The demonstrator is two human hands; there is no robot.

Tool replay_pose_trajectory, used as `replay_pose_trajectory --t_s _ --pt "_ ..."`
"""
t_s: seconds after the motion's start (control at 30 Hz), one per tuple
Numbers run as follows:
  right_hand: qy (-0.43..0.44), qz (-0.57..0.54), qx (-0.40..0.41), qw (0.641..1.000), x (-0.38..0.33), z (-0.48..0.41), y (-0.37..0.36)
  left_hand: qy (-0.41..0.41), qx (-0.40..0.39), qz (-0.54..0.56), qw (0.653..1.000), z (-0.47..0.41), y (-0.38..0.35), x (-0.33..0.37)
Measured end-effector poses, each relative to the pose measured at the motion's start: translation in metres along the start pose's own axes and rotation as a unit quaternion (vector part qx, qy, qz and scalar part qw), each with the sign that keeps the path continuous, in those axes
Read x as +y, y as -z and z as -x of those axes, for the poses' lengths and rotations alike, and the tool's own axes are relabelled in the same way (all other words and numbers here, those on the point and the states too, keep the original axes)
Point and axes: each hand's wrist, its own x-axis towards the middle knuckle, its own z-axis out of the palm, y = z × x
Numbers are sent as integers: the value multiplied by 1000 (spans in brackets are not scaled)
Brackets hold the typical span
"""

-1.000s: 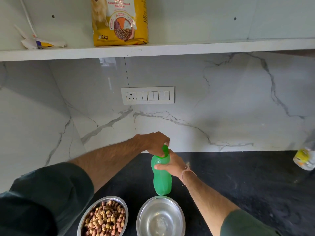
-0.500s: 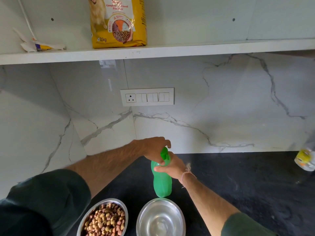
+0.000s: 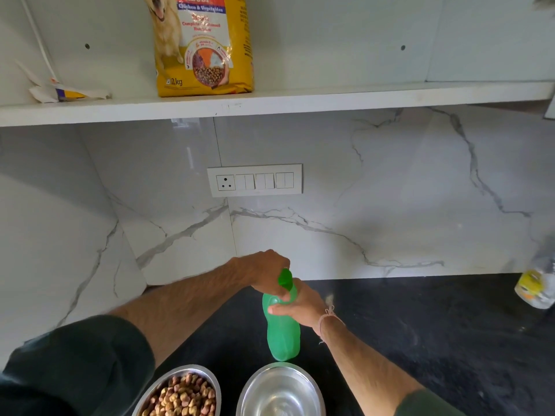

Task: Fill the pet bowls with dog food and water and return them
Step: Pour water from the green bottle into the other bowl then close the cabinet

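A green plastic water bottle (image 3: 283, 334) stands upright on the black counter (image 3: 420, 340). My right hand (image 3: 300, 304) grips its shoulder from the right. My left hand (image 3: 264, 273) curls over the top and holds the green flip cap (image 3: 285, 279), which stands up at an angle. In front of the bottle are two steel bowls. The left bowl (image 3: 180, 391) is full of brown kibble. The right bowl (image 3: 280, 391) holds a little clear water. A yellow dog food bag (image 3: 204, 46) stands on the white shelf (image 3: 330, 100) above.
A marble backsplash with a white switch panel (image 3: 255, 180) rises behind the counter. A crumpled wrapper (image 3: 66, 93) lies on the shelf at the left. A clear bottle with a yellow label (image 3: 536, 288) sits at the counter's right edge.
The view has tilted up slightly, so more of the bag shows. My left hand has shifted a little on the cap, which now stands more upright. The bottle stays in place.
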Motion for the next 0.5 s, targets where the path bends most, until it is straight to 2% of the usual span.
replay_pose_trajectory --t_s 0.13,0.33,0.5 --pt "-6 0 -1 1000 2 -1 0 -46 -6 -6 999 1 2 -2" --pt "-5 -4 -16 1000 2 -1 -1 52 5 -23 998 2 2 0" --pt "-6 7 -7 1000 4 -4 -3 22 8 12 1000 3 3 -2"
